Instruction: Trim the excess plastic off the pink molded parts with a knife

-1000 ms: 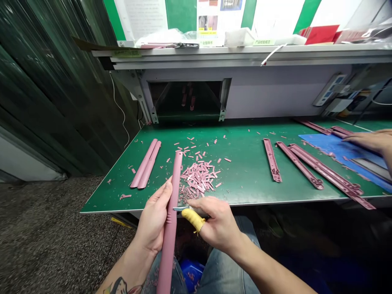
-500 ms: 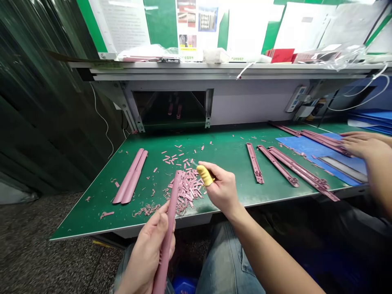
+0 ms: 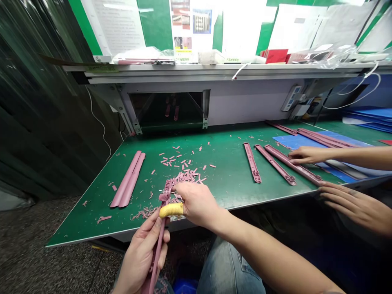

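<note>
My left hand (image 3: 145, 249) is wrapped round a long, narrow pink plastic part (image 3: 159, 249), which slants up from the lower edge of the view. Its ribbed, hollow side shows at the far end. My right hand (image 3: 196, 202), with a yellow finger cover (image 3: 171, 210) on the thumb, is closed at that far end. A thin metal blade (image 3: 167, 191) sticks out of its fingers and lies across the part; its handle is hidden. Behind and below the hands lies a heap of small pink offcuts (image 3: 186, 176), with curly shavings (image 3: 145, 213) beside it.
Two smooth pink parts (image 3: 128, 179) lie at the left of the green table (image 3: 226, 163). More ribbed pink parts (image 3: 252, 163) lie to the right. A co-worker's hands (image 3: 352, 200) are on one of these, beside a blue sheet (image 3: 346, 175). A shelf (image 3: 226, 73) overhangs the back.
My right hand has moved left and down, bringing the blade onto the part. The part has been turned to show its ribbed side. The co-worker's hands have come left onto a pink part.
</note>
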{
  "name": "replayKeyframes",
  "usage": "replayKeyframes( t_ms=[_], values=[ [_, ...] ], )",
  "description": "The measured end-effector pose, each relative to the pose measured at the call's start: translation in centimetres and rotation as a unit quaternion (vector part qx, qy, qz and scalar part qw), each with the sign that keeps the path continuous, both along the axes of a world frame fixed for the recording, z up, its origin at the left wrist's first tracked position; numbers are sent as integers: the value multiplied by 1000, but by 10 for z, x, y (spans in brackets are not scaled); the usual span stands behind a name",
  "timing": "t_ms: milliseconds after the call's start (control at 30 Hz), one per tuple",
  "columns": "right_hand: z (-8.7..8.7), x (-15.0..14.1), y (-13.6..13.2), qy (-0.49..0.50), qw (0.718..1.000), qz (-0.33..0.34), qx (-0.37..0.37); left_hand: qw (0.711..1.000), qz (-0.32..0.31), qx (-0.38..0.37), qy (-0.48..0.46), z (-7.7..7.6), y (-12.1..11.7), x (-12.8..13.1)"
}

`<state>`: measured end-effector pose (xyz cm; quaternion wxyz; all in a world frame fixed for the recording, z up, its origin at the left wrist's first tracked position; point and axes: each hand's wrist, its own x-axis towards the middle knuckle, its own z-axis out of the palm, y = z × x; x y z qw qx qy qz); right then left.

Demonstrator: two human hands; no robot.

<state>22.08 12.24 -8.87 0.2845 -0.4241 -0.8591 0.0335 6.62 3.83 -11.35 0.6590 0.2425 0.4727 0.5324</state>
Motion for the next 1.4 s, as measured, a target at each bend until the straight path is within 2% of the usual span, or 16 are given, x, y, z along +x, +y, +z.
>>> replayKeyframes(
  t_ms=[233,333,400,500,633,700,733,800,900,967,1067,1167,1267,1400],
  values=[
    [9,5,0,-61,998,-19,25,997,20,33,-69,-8,3,-3],
    [10,3,-11,-59,998,3,33,997,34,37,-57,-1,5,-1],
    [7,-3,-28,-56,997,42,31,997,46,44,-42,8,11,-1],
    [-14,-16,-70,-81,989,125,10,994,73,71,-34,20,34,-5],
    [-63,-29,-133,-125,962,243,-12,981,128,131,-64,29,76,-19],
    [-78,-27,-145,-122,955,270,-37,975,143,148,-79,31,89,-24],
    [-79,-23,-143,-103,955,271,-61,974,145,152,-86,32,92,-25],
    [-69,-13,-125,-20,957,262,-123,973,141,150,-100,31,90,-26],
    [-35,0,-81,153,944,229,-182,980,113,121,-110,28,77,-22],
    [-16,3,-54,210,939,201,-182,986,88,96,-106,26,65,-16],
    [1,-3,-28,242,947,146,-150,992,50,74,-90,23,45,-6],
    [8,-13,-18,258,957,76,-111,995,11,67,-71,16,27,3],
    [9,-19,-19,260,962,23,-75,994,4,92,-62,9,15,9],
    [12,-19,-28,267,961,23,-65,991,22,120,-53,7,5,14]
  ],
)
